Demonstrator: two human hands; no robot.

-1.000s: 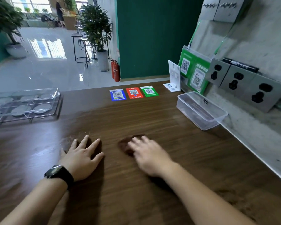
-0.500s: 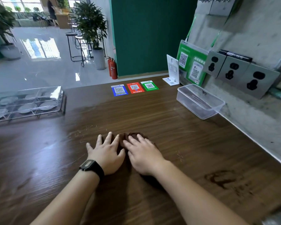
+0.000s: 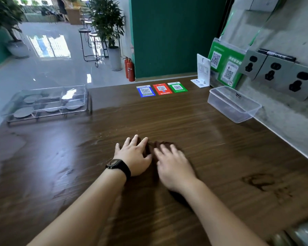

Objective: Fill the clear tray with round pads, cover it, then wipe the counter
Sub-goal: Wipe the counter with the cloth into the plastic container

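both hands lie flat mid-worktop, fingers straight, pressing a dark brown cloth: the left hand beside the right hand. the covered clear tray, round pads inside, stands at the worktop's far left edge.

Bare counter lay ahead of both hands. The covered tray blocked the far left, a tub the right wall.
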